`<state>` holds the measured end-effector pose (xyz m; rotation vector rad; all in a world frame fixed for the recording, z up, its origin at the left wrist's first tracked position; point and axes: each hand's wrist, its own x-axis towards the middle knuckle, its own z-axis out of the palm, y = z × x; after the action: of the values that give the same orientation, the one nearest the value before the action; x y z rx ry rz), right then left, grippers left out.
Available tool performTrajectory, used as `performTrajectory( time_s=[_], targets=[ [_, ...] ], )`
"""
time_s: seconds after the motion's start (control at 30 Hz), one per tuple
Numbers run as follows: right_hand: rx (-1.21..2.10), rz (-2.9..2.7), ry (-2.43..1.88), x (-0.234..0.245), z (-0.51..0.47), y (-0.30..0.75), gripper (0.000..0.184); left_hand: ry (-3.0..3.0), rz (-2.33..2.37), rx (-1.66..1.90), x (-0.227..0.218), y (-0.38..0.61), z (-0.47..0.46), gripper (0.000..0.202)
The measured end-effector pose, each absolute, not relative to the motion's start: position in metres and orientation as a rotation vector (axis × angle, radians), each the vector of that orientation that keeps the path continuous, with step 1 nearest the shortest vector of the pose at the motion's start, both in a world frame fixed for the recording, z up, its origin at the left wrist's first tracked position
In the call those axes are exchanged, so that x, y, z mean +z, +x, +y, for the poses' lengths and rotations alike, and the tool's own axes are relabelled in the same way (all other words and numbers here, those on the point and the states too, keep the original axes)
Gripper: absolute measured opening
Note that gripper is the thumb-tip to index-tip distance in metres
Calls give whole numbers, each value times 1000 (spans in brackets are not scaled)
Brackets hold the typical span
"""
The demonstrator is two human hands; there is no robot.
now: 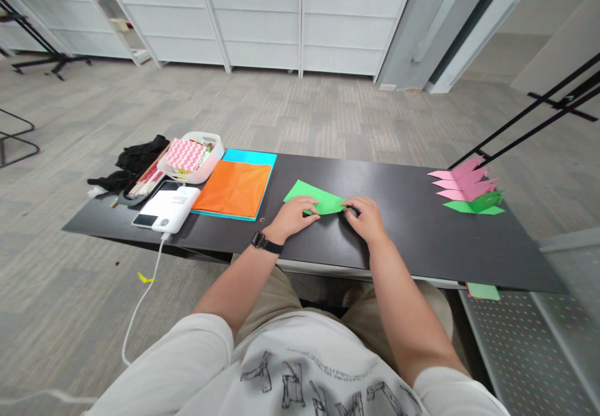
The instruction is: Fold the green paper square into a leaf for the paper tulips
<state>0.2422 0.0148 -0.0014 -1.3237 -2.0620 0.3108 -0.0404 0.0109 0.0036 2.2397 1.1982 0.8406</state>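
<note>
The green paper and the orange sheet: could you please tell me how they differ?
The green paper is folded to a point; the orange sheet lies flat. The left hand and right hand press the green paper; the orange sheet sits untouched on a blue sheet. Both lie on the dark table.

This looks like an office-type workroom set up as a paper-craft station. The floor (140,110) is grey carpet tile, the kind laid in commercial rooms, and tall white cabinets (262,16) with plain panel doors line the far wall. Black metal stands (51,60) rest on the carpet at the left, and slanted black rods (539,122) cross the right side. A long black tabletop (422,241) carries craft supplies: a stack of orange and blue paper (234,188), a white tray (209,165) of patterned sheets, folded pink and green pieces (469,188), a green sheet (319,202) and a white power bank (171,207) with its cable.
</note>
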Motion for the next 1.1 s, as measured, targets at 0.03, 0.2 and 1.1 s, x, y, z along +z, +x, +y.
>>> performTrajectory(
  time_s=[0.03,0.2,1.1],
  targets=[
    [313,-2076,-1293,0,14,242,19,2239,1202,838,4,-40,11,5],
    [342,-2126,-1209,2,13,240,16,2234,1253,822,6,-39,10,8],
    [360,-2012,-1464,-10,21,228,26,2409,1132,743,5,-31,10,19]
  ],
)
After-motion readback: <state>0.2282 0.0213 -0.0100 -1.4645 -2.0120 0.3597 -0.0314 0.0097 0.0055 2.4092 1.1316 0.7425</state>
